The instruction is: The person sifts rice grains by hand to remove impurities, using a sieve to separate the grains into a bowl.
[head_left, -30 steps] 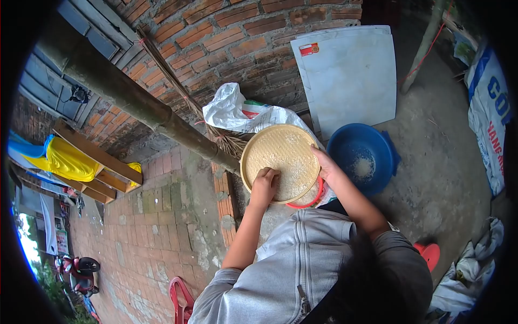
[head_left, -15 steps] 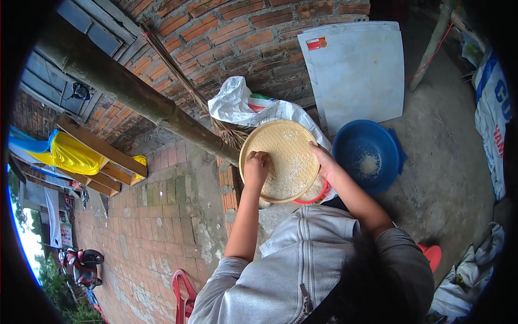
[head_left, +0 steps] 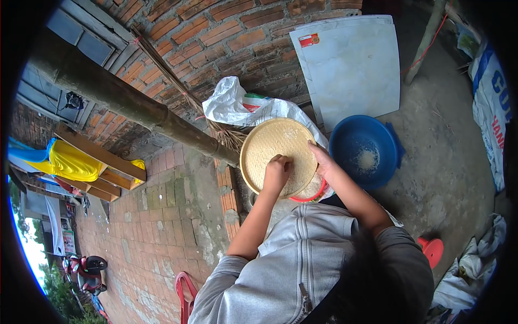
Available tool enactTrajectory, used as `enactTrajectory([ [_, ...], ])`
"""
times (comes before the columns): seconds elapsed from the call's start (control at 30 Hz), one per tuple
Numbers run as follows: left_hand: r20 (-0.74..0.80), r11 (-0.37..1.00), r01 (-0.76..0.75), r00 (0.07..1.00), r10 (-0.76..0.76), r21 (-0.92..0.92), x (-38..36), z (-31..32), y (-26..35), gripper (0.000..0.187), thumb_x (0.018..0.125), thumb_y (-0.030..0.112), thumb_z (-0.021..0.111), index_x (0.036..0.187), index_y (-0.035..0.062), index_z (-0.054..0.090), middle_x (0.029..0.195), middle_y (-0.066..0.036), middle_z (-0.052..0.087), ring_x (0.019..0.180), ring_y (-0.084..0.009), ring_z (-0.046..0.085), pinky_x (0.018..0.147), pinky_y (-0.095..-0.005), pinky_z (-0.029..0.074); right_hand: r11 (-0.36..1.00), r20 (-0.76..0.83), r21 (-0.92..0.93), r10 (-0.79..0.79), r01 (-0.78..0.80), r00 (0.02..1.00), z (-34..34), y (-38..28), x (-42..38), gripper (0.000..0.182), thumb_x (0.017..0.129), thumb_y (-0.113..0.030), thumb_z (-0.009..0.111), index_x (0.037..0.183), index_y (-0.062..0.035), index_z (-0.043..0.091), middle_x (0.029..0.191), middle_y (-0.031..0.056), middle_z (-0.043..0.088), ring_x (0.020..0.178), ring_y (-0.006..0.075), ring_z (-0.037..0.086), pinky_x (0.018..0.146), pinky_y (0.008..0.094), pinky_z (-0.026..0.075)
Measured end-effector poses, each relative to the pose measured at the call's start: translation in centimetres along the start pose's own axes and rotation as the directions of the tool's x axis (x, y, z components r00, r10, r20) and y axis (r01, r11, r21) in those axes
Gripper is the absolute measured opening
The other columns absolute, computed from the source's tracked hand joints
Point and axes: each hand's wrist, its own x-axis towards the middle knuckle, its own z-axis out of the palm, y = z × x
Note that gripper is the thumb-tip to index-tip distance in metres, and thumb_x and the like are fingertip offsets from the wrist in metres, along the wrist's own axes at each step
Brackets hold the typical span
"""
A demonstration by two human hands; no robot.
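A round, shallow woven winnowing tray (head_left: 259,141) with pale, rice-like grains (head_left: 292,133) spread over it is in front of my body. My right hand (head_left: 324,162) grips its right rim, thumb on the upper side. Over the tray's middle is my left hand (head_left: 278,171), its fingers pinched together just above or among the grains; whatever they hold is too small to make out. Partly hidden under the tray's lower right edge sits a red-rimmed container (head_left: 318,193) with more grains. To the right stands a blue basin (head_left: 341,167) with a small heap of grains at its bottom.
A white sack (head_left: 232,102) lies behind the tray by the brick wall (head_left: 226,38). Pale boards (head_left: 350,70) lean there. A bamboo pole (head_left: 129,105) slants in from the left. A red stool (head_left: 431,251) stands at right, a red plastic chair (head_left: 185,291) at lower left.
My left hand has moved right, from the tray's left part to its middle, fingers still pinched. My right hand keeps its hold on the rim. The view has shifted slightly.
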Motion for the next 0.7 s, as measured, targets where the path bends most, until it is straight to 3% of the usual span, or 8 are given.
enactTrajectory([
  [0.1,0.027,0.998,0.056,0.998,-0.056,0.014,-0.1,-2.0,-1.4,0.013,0.071,0.002,0.066,0.084,0.0008,0.068,0.076,-0.013,0.065,0.064,-0.0204,0.064,0.062,-0.0293,0.051,1.000,-0.003,-0.006,0.007,-0.007,1.000,-0.1,-0.1,0.2,0.044,0.092,-0.031,0.052,0.128,-0.0065,0.044,0.120,0.0117,0.054,0.108,0.0240,0.054,0.090,0.0395,0.046],
  [0.23,-0.031,0.930,0.301,0.949,-0.314,-0.209,-0.8,-5.3,-2.2,0.012,0.076,0.005,0.066,0.087,0.0001,0.069,0.077,-0.010,0.068,0.067,-0.0131,0.065,0.063,-0.0254,0.051,0.999,-0.046,-0.045,0.018,-0.020,0.999,0.1,-0.4,0.5,0.045,0.091,-0.032,0.051,0.128,-0.0058,0.044,0.120,0.0130,0.054,0.110,0.0246,0.053,0.090,0.0396,0.046],
  [0.37,-0.227,0.857,0.419,0.841,-0.491,-0.302,-3.5,-7.1,-7.6,0.014,0.076,0.005,0.066,0.089,0.0000,0.069,0.075,-0.009,0.068,0.068,-0.0126,0.065,0.065,-0.0249,0.050,0.998,-0.063,-0.047,0.030,-0.033,0.998,-0.2,0.0,0.8,0.045,0.091,-0.032,0.051,0.127,-0.0055,0.045,0.120,0.0135,0.054,0.110,0.0258,0.053,0.091,0.0399,0.045],
  [0.43,-0.246,0.827,0.522,0.791,-0.561,-0.208,-5.2,-8.7,-9.1,0.015,0.075,0.008,0.068,0.088,0.0007,0.069,0.075,-0.010,0.069,0.068,-0.0133,0.066,0.064,-0.0263,0.050,0.988,-0.194,-0.145,-0.076,0.048,0.978,-0.1,0.2,0.7,0.046,0.092,-0.035,0.050,0.127,-0.0053,0.045,0.121,0.0138,0.055,0.110,0.0260,0.054,0.092,0.0400,0.044],
  [0.6,-0.267,0.721,0.679,0.677,-0.686,-0.134,-10.4,-7.3,-14.4,0.014,0.071,0.010,0.069,0.083,0.0037,0.070,0.073,-0.011,0.068,0.065,-0.0165,0.066,0.064,-0.0283,0.050,0.987,-0.232,-0.162,-0.056,0.018,0.971,-1.6,1.1,1.5,0.045,0.093,-0.035,0.047,0.128,-0.0057,0.045,0.124,0.0133,0.053,0.112,0.0272,0.052,0.094,0.0416,0.042],
  [0.7,-0.272,0.694,0.714,0.653,-0.706,-0.087,-12.2,-5.0,-16.0,0.013,0.070,0.011,0.069,0.081,0.0046,0.071,0.071,-0.011,0.068,0.065,-0.0182,0.066,0.064,-0.0292,0.051,0.992,-0.236,-0.129,-0.037,0.006,0.971,-2.1,1.3,1.8,0.045,0.094,-0.035,0.044,0.128,-0.0040,0.045,0.125,0.0136,0.053,0.112,0.0283,0.052,0.094,0.0419,0.041],
])
